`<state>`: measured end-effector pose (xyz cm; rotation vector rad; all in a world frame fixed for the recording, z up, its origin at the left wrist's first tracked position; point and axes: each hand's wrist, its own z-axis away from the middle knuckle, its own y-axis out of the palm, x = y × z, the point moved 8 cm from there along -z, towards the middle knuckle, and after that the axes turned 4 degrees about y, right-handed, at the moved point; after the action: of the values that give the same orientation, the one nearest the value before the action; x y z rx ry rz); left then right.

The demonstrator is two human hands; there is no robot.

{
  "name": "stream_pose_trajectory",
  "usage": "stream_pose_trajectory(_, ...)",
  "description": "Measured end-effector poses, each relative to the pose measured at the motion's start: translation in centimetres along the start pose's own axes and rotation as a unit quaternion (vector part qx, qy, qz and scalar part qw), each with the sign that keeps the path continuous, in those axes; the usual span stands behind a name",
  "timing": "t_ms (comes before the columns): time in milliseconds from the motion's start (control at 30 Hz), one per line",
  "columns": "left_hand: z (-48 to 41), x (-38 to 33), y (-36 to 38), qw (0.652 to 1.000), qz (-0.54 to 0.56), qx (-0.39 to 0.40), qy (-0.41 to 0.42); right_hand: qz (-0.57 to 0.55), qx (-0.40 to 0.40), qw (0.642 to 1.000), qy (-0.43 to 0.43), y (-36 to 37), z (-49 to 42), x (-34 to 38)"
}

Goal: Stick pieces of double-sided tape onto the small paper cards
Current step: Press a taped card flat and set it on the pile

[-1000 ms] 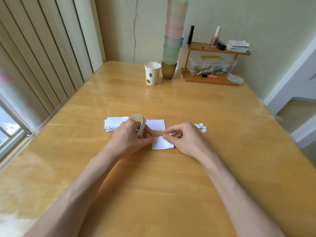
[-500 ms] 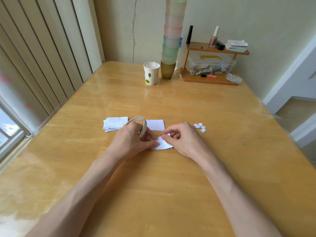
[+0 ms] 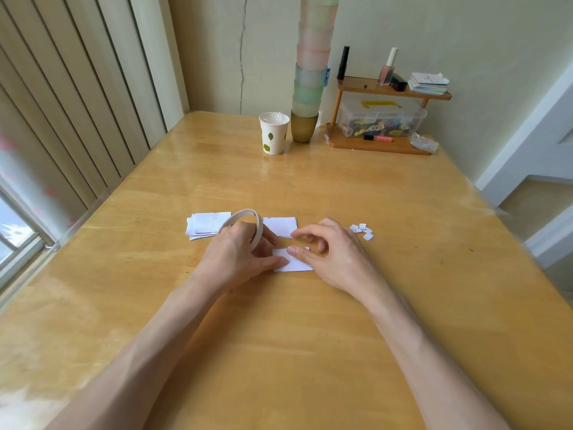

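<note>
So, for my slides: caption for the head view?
Left hand grips tape roll; right hand touches a paper card on the table.

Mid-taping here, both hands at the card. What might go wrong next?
The card lies loose, pinned only by fingertips of the left hand and right hand; tearing tape off the tape roll might lift or skew it. The second card just behind sits near the roll, so a sticky end may catch it.

A glossy, varnished wooden table (image 3: 279, 352) mirrors window light under a matt white paper card (image 3: 297, 264). The smooth cream tape roll (image 3: 248, 214) may be paper-backed. Behind stand a printed paper cup (image 3: 274, 133), frosted plastic tumblers (image 3: 311, 57) and a clear plastic box (image 3: 381, 119).
</note>
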<state>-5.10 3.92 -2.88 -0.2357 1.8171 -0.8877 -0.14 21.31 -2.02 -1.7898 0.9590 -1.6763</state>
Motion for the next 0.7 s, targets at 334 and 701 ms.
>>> stream_pose_trajectory(334,0.1,-0.3,-0.5,1.0,-0.01,-0.015,-0.003,-0.051,0.038,0.998,0.014,-0.2,0.3,-0.4)
stream_pose_trajectory(701,0.1,-0.1,-0.7,0.991,0.129,-0.008,-0.044,-0.317,0.042,0.946,0.056,0.0,0.5,-0.2)
